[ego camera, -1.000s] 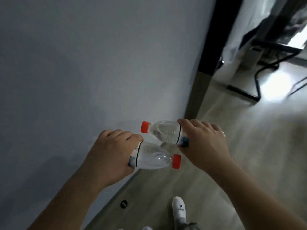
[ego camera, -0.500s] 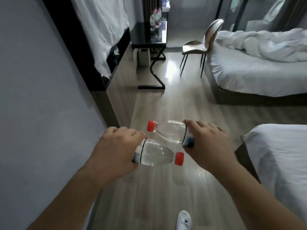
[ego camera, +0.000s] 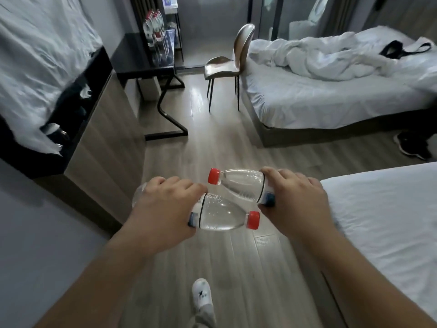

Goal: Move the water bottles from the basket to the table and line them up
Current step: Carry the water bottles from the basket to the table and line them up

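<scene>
Head: left hand [ego camera: 163, 209] grips left bottle [ego camera: 220, 216], right hand [ego camera: 293, 200] grips right bottle [ego camera: 238, 183]. Both bottles sideways, caps inward, over floor [ego camera: 212, 143]. Bench [ego camera: 132, 58] is well ahead, with a bottle cluster [ego camera: 153, 27] standing on it. Basket not visible. Looks mid-task: these two not yet placed or aligned.

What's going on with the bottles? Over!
Left hand grips near bottle; right hand grips far bottle. Both sideways, caps inward, not yet at table. Chair right of the path, not in it.

Chair [ego camera: 242, 48], rumpled bed [ego camera: 307, 95], black shoe [ego camera: 412, 146]
</scene>
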A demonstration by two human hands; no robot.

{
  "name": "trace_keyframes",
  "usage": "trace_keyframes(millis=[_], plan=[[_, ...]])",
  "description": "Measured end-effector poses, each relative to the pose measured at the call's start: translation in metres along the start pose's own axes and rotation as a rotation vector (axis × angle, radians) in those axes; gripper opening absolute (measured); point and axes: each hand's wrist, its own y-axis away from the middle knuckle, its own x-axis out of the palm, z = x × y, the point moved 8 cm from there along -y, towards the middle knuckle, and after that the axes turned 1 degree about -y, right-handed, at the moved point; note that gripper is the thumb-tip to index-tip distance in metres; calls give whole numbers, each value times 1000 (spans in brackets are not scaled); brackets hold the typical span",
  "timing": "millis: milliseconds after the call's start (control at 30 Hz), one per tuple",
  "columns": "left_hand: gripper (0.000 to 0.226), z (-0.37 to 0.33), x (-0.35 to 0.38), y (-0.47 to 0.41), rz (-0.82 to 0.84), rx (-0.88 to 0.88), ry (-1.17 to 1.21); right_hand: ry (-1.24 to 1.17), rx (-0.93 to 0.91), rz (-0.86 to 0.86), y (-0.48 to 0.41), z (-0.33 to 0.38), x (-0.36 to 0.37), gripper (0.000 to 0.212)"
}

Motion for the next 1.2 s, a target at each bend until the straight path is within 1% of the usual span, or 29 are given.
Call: trace_keyframes(millis=[100,267,567,733,900,1100,1200], plan=[[58,17,17,-49,15,15,-4,18,15,-3,-43,-13,17,64],[58,57,44,-139,-27,53,12,49,27,-13,-133,-26,44,64],[61,140,67,-297,-7,86,51,96,100,-8,-289,-51,71,69],[59,173,91,-384,0,93,74,90,118,-20,-377,-71,99,69],[58,208,110,-485,-3,96,32,64,132,-37,-483,-101,132,70],[55,258,114,-609,30,31,-13,62,73,-56,-622,-127,147,67],[56,286,118,-660,51,-33,7,65,33,-16,-687,-133,157,66]])
